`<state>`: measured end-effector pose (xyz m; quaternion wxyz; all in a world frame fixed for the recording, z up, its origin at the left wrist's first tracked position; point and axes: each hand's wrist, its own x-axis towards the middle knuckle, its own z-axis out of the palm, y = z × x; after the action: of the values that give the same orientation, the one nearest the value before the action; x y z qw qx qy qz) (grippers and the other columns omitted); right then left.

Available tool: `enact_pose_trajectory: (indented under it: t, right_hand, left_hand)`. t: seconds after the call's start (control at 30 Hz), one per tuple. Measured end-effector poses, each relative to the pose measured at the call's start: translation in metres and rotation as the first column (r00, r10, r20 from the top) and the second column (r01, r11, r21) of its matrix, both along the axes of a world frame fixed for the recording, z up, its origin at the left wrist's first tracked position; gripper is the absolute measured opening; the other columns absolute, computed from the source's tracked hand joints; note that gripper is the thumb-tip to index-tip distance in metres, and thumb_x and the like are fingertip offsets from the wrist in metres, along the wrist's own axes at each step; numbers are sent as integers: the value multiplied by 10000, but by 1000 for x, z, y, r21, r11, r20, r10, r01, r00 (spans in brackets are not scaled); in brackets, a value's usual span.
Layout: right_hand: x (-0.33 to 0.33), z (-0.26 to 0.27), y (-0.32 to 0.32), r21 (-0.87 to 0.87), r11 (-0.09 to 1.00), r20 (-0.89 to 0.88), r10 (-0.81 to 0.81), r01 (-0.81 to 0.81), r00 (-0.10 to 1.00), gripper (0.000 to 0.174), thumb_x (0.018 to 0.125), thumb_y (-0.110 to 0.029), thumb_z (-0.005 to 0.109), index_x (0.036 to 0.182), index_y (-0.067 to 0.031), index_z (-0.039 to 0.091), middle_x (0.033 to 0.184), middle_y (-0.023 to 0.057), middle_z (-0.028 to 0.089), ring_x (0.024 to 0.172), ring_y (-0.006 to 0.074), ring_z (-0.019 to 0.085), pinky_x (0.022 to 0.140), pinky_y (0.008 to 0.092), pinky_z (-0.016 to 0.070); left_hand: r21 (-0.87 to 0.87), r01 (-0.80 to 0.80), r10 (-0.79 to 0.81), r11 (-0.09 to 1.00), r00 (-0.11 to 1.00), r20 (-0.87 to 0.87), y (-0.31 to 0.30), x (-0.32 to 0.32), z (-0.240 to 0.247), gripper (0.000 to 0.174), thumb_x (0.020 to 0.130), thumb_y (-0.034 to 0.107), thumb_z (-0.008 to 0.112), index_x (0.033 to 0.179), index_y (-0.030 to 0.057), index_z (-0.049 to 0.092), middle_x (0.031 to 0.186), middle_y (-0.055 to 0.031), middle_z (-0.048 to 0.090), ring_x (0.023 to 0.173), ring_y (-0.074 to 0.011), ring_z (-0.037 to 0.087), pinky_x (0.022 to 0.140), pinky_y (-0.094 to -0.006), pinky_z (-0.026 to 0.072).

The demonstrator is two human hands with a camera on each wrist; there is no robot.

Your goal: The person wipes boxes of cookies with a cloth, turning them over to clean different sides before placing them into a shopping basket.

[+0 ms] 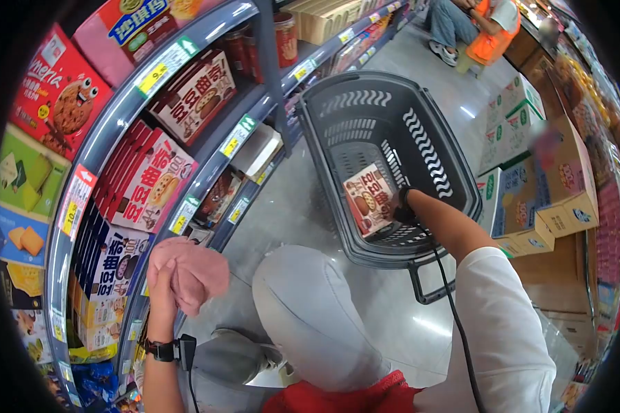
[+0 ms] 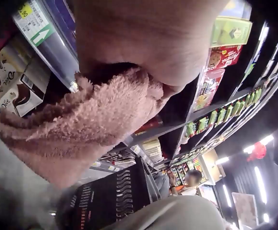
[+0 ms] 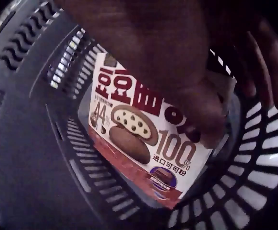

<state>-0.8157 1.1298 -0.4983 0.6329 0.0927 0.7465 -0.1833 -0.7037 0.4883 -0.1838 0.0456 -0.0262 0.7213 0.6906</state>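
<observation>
My left hand (image 1: 162,292) grips a fluffy pink cloth (image 1: 194,272) beside the shelf. In the left wrist view the cloth (image 2: 81,129) hangs out from under the hand. My right hand (image 1: 401,205) reaches down inside a dark grey shopping basket (image 1: 455,234). There, a white and red box of cookies (image 1: 367,199) lies tilted toward the basket's bottom. The right wrist view shows the thumb over the face of the cookie box (image 3: 129,129), while the other fingers (image 3: 268,72) extend apart past its edge.
Shelves on the left carry similar red cookie boxes (image 1: 148,182), blue ones (image 1: 114,261) and price tags (image 1: 160,72). Cardboard cartons (image 1: 565,179) stand to the right of the basket. Farther back, a person in an orange vest (image 1: 499,31) sits low by the aisle.
</observation>
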Motion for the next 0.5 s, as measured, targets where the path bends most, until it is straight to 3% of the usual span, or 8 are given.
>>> enact_pose_trajectory:
  t: [0.07, 0.17, 0.2, 0.23, 0.27, 0.33, 0.37, 0.5]
  right_hand:
    - [-12, -17, -7, 91, 956, -93, 289, -281, 953, 515, 866, -453, 722, 1261, -123, 707, 1143, 112, 746, 1002, 273, 712, 897, 408, 549]
    - [-30, -57, -16, 227, 770, -177, 635, -596, 752, 578, 842, -552, 716, 1246, -138, 728, 1135, 94, 755, 1004, 265, 712, 883, 394, 546]
    - [-41, -111, 3, 265, 719, -199, 692, -642, 694, 601, 834, -585, 714, 1241, -143, 735, 1132, 87, 758, 1004, 263, 712, 878, 389, 546]
    - [-48, -168, 34, 226, 774, -181, 629, -591, 756, 719, 771, -660, 715, 1265, -139, 722, 1108, 103, 767, 1023, 234, 714, 892, 384, 546]
    - [-32, -122, 8, 270, 756, -434, 648, -596, 626, 670, 809, -608, 701, 1250, -104, 725, 1064, 106, 774, 1027, 215, 716, 889, 359, 550]
    - [-19, -15, -43, 305, 899, -197, 383, -315, 903, 620, 846, -545, 692, 1241, -69, 720, 1074, 121, 767, 1032, 226, 718, 890, 357, 549]
    - [-22, -54, -29, 316, 877, -136, 419, -361, 898, 613, 849, -538, 698, 1243, -69, 719, 1072, 130, 765, 1030, 238, 718, 889, 363, 548]
    - [-12, 4, -41, 187, 941, -302, 328, -282, 895, 690, 814, -587, 735, 1211, -23, 725, 1108, 160, 757, 1034, 271, 716, 898, 381, 543]
  left_hand:
    - [-37, 10, -9, 999, 1000, 5, -2, -3, -3, 397, 988, 151, 530, 1336, -37, 558, 1289, -145, 642, 1217, -236, 602, 1083, -339, 431]
    - [-87, -11, 13, 996, 1000, 20, -2, 0, -8, 373, 980, 129, 522, 1306, -46, 569, 1280, -153, 651, 1215, -243, 602, 1088, -348, 429]
    - [-103, -23, 26, 994, 999, 23, -1, 1, -7, 361, 976, 118, 518, 1290, -51, 574, 1275, -158, 656, 1214, -247, 603, 1090, -353, 428]
    - [-94, 3, -3, 996, 1000, 2, -2, 0, -8, 359, 975, 112, 517, 1290, -50, 573, 1276, -157, 653, 1215, -244, 600, 1090, -353, 427]
    - [-83, 37, -38, 996, 999, -9, 0, 0, -10, 359, 973, 106, 516, 1291, -50, 573, 1277, -156, 651, 1217, -242, 597, 1091, -354, 425]
    - [-98, 97, -99, 990, 995, -19, -12, 3, -24, 350, 965, 84, 513, 1285, -42, 577, 1297, -153, 640, 1232, -235, 584, 1099, -358, 418]
    - [-72, 68, -68, 995, 998, 13, -13, 7, -26, 348, 965, 80, 512, 1284, -42, 577, 1298, -152, 640, 1231, -235, 585, 1099, -359, 418]
    - [-20, 72, -71, 997, 996, 45, -10, 11, -23, 341, 972, 69, 501, 1288, -41, 565, 1302, -147, 640, 1230, -230, 588, 1100, -359, 421]
